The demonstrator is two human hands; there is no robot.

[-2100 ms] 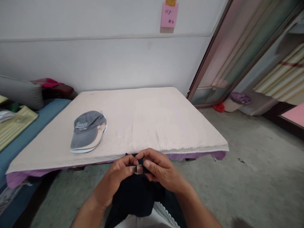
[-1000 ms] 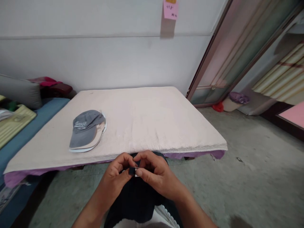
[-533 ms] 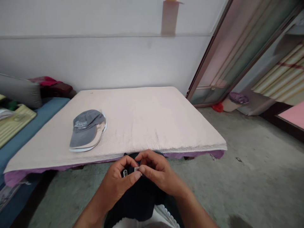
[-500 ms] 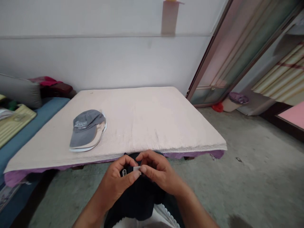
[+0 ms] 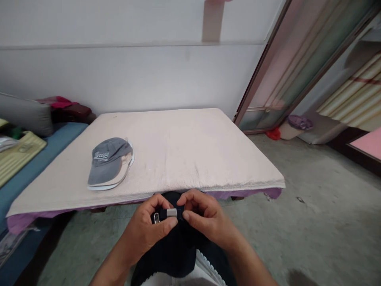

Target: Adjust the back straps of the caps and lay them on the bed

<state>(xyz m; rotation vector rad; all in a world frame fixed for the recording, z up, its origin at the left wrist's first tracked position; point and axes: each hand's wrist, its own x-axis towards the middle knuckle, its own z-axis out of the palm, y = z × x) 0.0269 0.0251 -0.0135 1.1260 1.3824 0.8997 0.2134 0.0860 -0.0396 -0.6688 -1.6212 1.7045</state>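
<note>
In the head view, a dark navy cap [image 5: 175,254] rests at my lap, with its curved brim toward my body. A dark strap on it carries a silver metal clasp [image 5: 172,213] and a small metal ring [image 5: 156,218]. My left hand [image 5: 153,222] pinches the strap between thumb and fingers, beside the clasp. From the other side, my right hand [image 5: 205,218] grips the strap just right of the clasp, thumb and index finger bent around it. The fingers partly cover the strap.
Stacked caps, a grey one [image 5: 108,159] on top, lie on the left of a cream-covered bed [image 5: 184,147]. To the left is a blue surface [image 5: 70,129] with a grey cushion [image 5: 26,115]. A lined bin [image 5: 293,127] stands by the sliding door at right.
My right fingers have shifted slightly right, off the clasp, and more of its silver face shows. The left hand stays nearly in place.
</note>
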